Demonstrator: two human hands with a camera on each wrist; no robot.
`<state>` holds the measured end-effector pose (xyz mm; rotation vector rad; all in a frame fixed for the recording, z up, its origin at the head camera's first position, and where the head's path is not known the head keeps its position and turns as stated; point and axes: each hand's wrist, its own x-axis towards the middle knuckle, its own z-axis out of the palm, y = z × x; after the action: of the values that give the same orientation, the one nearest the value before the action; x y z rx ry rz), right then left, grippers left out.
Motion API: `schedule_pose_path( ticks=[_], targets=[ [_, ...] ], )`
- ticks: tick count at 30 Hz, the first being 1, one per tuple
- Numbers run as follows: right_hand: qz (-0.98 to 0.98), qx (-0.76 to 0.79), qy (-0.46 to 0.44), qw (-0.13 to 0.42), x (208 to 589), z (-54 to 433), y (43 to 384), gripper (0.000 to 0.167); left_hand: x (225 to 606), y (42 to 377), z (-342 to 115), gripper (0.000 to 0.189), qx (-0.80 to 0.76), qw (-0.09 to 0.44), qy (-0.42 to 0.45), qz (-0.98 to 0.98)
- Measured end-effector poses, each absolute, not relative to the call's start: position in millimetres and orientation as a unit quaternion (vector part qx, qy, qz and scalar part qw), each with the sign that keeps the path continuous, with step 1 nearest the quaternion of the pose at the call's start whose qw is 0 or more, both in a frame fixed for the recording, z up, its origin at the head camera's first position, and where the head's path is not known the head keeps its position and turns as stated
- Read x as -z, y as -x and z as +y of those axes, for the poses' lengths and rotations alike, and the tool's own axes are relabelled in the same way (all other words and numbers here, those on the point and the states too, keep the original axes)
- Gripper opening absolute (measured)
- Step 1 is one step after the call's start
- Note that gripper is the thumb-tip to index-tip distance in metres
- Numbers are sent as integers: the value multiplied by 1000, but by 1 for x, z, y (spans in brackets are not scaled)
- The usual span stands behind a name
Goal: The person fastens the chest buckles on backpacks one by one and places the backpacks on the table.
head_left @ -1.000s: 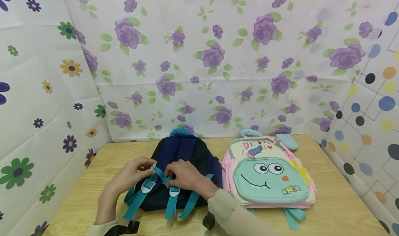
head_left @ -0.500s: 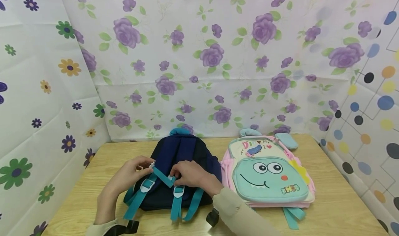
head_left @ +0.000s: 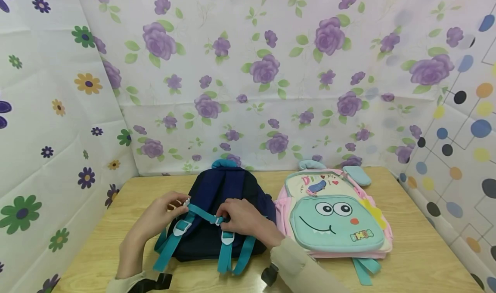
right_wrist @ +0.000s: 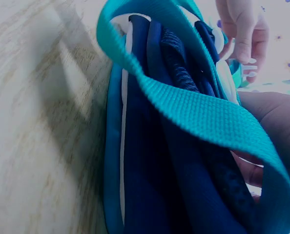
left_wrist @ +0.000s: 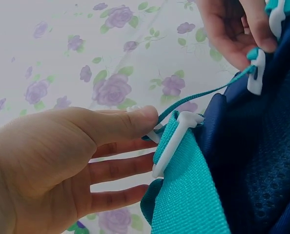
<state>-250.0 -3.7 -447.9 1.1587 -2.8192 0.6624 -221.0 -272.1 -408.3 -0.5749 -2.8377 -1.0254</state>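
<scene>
A navy backpack (head_left: 209,248) lies on the table with its shoulder straps facing up. Across them runs a narrow teal chest strap (head_left: 203,214). My left hand (head_left: 164,213) pinches a white plastic buckle (left_wrist: 154,136) at the strap's left end between thumb and index finger, its other fingers spread. My right hand (head_left: 242,217) pinches the strap's other end at a white slider (left_wrist: 256,72). Just below the hands sit white adjuster buckles (head_left: 227,238) on wide teal webbing. A teal webbing loop (right_wrist: 194,109) partly covers my right hand in the right wrist view.
Close on the right lies a pink and mint backpack (head_left: 337,224) with a cartoon face, its teal strap ends (head_left: 364,270) trailing forward. Both bags rest on a wooden table (head_left: 422,250). Flowered cloth (head_left: 248,125) hangs behind, with patterned sheets at both sides.
My right hand has moved to the right with its end of the chest strap, which now stretches straighter. My left hand has shifted slightly left, still pinching the buckle.
</scene>
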Motion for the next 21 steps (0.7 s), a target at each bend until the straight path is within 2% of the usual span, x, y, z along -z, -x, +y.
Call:
schedule_pose_path(
  ticks=[21],
  targets=[
    [-879,-345,-320,78,452,25,233,19,409,222,-268,33,324,36,186,-927]
  ],
)
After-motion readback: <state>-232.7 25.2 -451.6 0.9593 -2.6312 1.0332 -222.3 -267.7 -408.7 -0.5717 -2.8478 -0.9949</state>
